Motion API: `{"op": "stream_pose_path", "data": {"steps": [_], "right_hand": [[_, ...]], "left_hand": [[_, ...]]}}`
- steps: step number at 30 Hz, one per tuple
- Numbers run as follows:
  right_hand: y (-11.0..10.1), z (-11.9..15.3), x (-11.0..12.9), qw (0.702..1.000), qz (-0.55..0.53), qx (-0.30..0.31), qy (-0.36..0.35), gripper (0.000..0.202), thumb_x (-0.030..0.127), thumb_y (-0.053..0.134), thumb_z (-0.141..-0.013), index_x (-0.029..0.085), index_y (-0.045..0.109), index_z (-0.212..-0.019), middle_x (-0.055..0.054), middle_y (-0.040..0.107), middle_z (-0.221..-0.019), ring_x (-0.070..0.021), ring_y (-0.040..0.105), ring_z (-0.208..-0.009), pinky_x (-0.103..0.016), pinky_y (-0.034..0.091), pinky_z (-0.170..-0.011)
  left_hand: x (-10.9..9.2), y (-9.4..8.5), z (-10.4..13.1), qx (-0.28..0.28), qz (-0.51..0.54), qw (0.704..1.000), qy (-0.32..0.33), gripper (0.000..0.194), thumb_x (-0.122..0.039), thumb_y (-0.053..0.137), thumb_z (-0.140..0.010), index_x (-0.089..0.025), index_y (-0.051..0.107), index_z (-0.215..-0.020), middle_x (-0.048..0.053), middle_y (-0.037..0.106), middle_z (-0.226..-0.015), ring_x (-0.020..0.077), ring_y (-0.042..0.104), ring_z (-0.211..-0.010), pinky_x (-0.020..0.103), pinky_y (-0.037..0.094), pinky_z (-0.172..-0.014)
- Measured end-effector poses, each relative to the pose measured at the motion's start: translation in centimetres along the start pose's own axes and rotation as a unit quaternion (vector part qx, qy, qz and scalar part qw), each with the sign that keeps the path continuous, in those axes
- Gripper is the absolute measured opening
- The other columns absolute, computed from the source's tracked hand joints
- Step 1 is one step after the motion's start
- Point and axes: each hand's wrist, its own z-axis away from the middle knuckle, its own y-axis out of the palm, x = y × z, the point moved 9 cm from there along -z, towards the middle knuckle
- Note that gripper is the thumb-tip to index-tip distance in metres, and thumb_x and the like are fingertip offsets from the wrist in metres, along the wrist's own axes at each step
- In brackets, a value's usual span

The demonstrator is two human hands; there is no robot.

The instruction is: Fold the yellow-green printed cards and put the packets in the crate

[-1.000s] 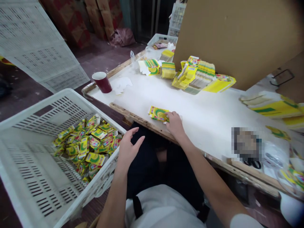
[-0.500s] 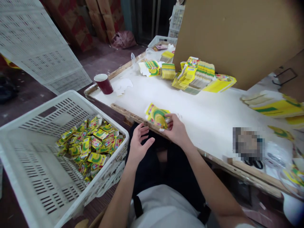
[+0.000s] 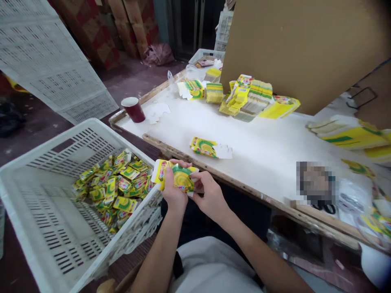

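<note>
A small yellow-and-green printed carton (image 3: 182,178) is held over my lap, its left end flap sticking out. My left hand (image 3: 174,189) is wrapped around the carton's left part, thumb on the front. At the carton's right end, the fingers of my right hand (image 3: 208,194) pinch its edge. Another yellow carton (image 3: 204,146) lies flat on the white table (image 3: 262,154) just beyond my hands, its white flap pointing right. To the left, a white plastic crate (image 3: 33,195) contains many similar yellow cartons (image 3: 122,183).
A maroon cup (image 3: 133,110) stands at the table's left corner. Stacked flat yellow cartons (image 3: 256,95) lean near a large cardboard sheet (image 3: 293,53). More flat cartons (image 3: 351,132) lie at the right. A wooden strip (image 3: 183,158) edges the table.
My right hand has brought a carton off the table to my left hand, which has closed around it. The other carton stays on the table, now fully in sight.
</note>
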Motion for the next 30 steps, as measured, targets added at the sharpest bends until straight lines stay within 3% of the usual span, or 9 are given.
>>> {"op": "stream_pose_path", "data": {"steps": [4, 7, 13, 18, 22, 30], "right_hand": [[0.7, 0.1, 0.0, 0.998, -0.034, 0.057, 0.014, 0.045, 0.004, 0.058, -0.066, 0.022, 0.047, -0.106, -0.001, 0.053, -0.091, -0.0126, 0.052, -0.071, -0.026, 0.047, -0.067], [1.0, 0.1, 0.3, 0.991, -0.073, 0.107, 0.014, 0.044, 0.006, 0.059, -0.068, 0.022, 0.046, -0.107, -0.001, 0.055, -0.09, -0.0123, 0.054, -0.072, -0.026, 0.047, -0.067], [1.0, -0.1, 0.8, 0.996, -0.012, 0.086, -0.011, 0.042, 0.005, 0.056, -0.072, 0.022, 0.052, -0.11, -0.003, 0.052, -0.091, -0.015, 0.052, -0.079, -0.028, 0.046, -0.074], [1.3, -0.1, 0.5, 0.996, 0.017, 0.087, -0.021, 0.044, 0.001, 0.051, -0.074, 0.024, 0.055, -0.111, -0.002, 0.049, -0.086, -0.0136, 0.051, -0.074, -0.025, 0.046, -0.068], [1.2, -0.2, 0.1, 0.996, 0.015, 0.083, -0.014, 0.044, 0.005, 0.055, -0.075, 0.025, 0.054, -0.114, -0.002, 0.049, -0.088, -0.014, 0.052, -0.074, -0.026, 0.046, -0.068], [1.6, 0.2, 0.1, 0.996, -0.006, 0.087, 0.001, 0.032, 0.007, 0.056, -0.074, 0.023, 0.055, -0.102, -0.002, 0.052, -0.086, -0.015, 0.052, -0.075, -0.027, 0.046, -0.068]], "left_hand": [[0.2, -0.1, 0.2, -0.001, 0.0, 1.0, -0.021, 0.02, -0.039, 0.047, -0.08, -0.02, 0.052, -0.078, -0.001, 0.05, -0.068, 0.0117, 0.053, -0.068, 0.029, 0.048, -0.074], [0.1, -0.2, 0.3, -0.004, -0.013, 1.0, -0.024, 0.022, -0.04, 0.049, -0.079, -0.019, 0.05, -0.074, -0.003, 0.046, -0.062, 0.0095, 0.048, -0.057, 0.023, 0.045, -0.06], [0.3, -1.7, 0.0, -0.057, -0.084, 0.994, -0.029, 0.031, -0.043, 0.052, -0.079, -0.017, 0.049, -0.063, -0.004, 0.043, -0.055, 0.0061, 0.041, -0.048, 0.018, 0.037, -0.049], [1.3, -3.0, -0.1, -0.105, -0.057, 0.991, -0.066, 0.028, -0.045, 0.06, -0.074, -0.017, 0.055, -0.078, -0.004, 0.051, -0.061, 0.0064, 0.049, -0.052, 0.018, 0.041, -0.051], [0.9, -2.4, -0.2, -0.097, -0.077, 0.991, -0.048, 0.03, -0.042, 0.062, -0.073, -0.016, 0.057, -0.088, 0.001, 0.061, -0.075, 0.0114, 0.059, -0.063, 0.022, 0.045, -0.056], [0.8, -2.9, 0.2, -0.115, -0.113, 0.986, -0.041, 0.024, -0.032, 0.069, -0.069, -0.017, 0.052, -0.077, -0.008, 0.044, -0.055, 0.0037, 0.042, -0.044, 0.016, 0.035, -0.045]]}}
